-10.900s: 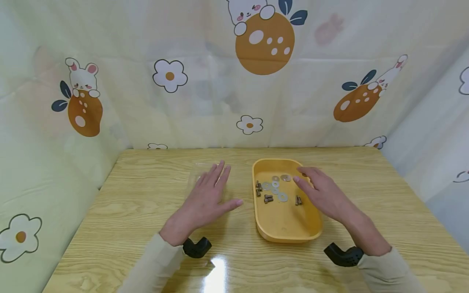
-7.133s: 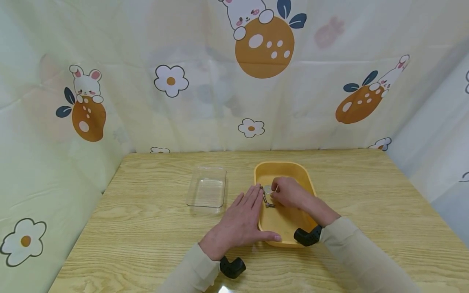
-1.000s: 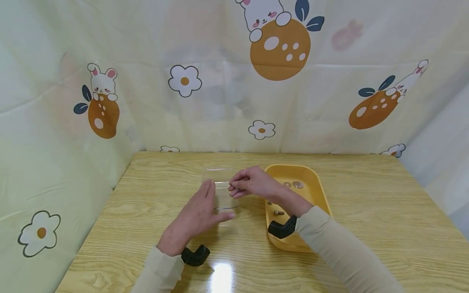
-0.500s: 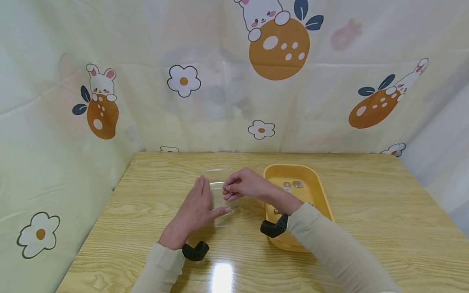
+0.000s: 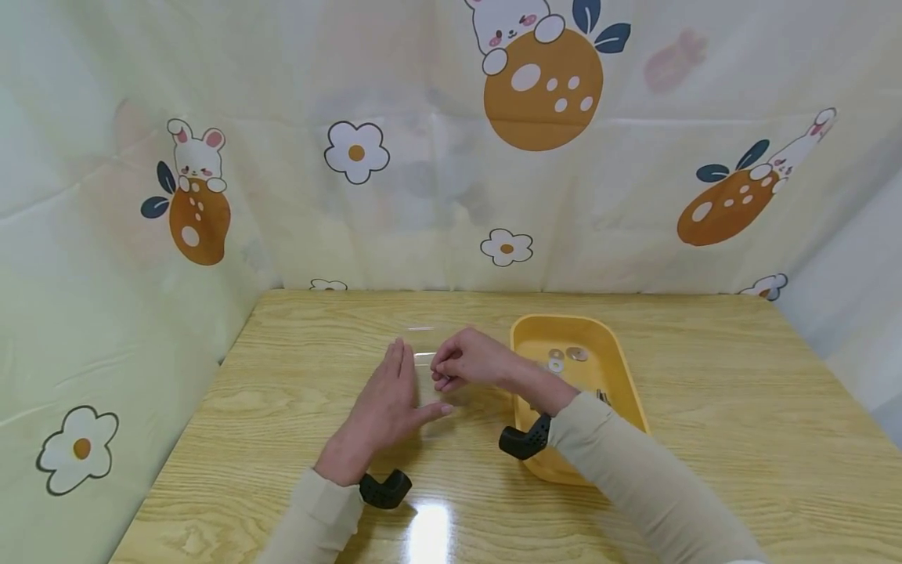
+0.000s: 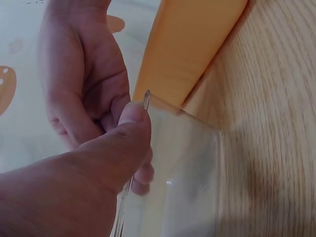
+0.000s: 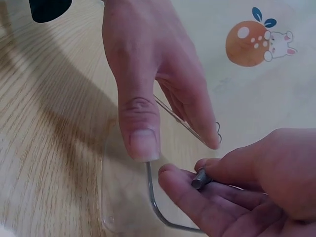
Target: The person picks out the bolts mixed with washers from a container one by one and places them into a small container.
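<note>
My left hand point(image 5: 380, 407) lies along the left side of a clear plastic box point(image 6: 192, 173), its fingers straight. Its thumb point(image 7: 144, 143) rests on the box's near rim, which shows best in the right wrist view. My right hand point(image 5: 475, 360) is over the right part of the box, pinching a small metal screw point(image 7: 200, 179) between thumb and fingers. The screw's end points out from the fingertips; the rest is hidden in the hand. Right of the box stands an orange tray point(image 5: 599, 368), partly covered by my right forearm.
Several flat washers point(image 5: 556, 366) lie toward the back of the tray, and a few screws point(image 5: 602, 397) show beside my sleeve. Wood-grain table point(image 5: 740, 407) surrounds both containers. A patterned curtain point(image 5: 423, 204) hangs behind it. Black cameras point(image 5: 524, 440) are on both wrists.
Several seconds ago my right hand was reaching into the orange tray; now it is over the clear box with a screw. In the last second it has shifted slightly left and lower.
</note>
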A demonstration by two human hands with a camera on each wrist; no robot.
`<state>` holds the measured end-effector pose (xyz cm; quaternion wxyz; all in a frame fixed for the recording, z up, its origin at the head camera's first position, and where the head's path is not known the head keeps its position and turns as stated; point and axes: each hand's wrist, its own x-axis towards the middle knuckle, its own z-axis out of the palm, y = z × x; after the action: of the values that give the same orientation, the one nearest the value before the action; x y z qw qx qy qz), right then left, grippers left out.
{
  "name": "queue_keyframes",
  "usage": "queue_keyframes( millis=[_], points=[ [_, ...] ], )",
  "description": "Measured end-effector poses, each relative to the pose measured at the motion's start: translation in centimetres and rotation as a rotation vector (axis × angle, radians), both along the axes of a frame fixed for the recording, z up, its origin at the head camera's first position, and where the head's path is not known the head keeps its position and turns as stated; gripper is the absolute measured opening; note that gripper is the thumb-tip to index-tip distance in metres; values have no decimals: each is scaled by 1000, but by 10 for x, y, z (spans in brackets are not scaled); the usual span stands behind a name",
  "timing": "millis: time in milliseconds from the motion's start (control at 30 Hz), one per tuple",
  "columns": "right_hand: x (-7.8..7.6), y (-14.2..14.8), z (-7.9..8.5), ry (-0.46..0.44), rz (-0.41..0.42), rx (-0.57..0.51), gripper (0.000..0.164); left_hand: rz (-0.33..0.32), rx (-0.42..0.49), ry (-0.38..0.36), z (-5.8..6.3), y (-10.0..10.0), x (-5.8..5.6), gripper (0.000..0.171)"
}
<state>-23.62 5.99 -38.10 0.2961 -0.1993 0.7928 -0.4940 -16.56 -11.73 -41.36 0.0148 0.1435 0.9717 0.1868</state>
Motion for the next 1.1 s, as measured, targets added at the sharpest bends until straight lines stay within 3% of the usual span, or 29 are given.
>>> queue_keyframes(
  millis=[167,400,667,867,1100],
  points=[
    [0,-6,-2,66,39,95,19,-19,-28,36,-1,2,0,109],
    [0,-19,-3,382,155,382,14,-13,-22,28,-2,2,2,109],
    [5,-29,-5,507,190,558,12,-17,-38,38,-3,3,2,108],
    [7,-29,-4,524,186,568,15,-21,-44,49,-2,3,2,109],
    [7,-24,-6,444,138,454,14,-22,-47,54,-2,1,3,109]
  ],
)
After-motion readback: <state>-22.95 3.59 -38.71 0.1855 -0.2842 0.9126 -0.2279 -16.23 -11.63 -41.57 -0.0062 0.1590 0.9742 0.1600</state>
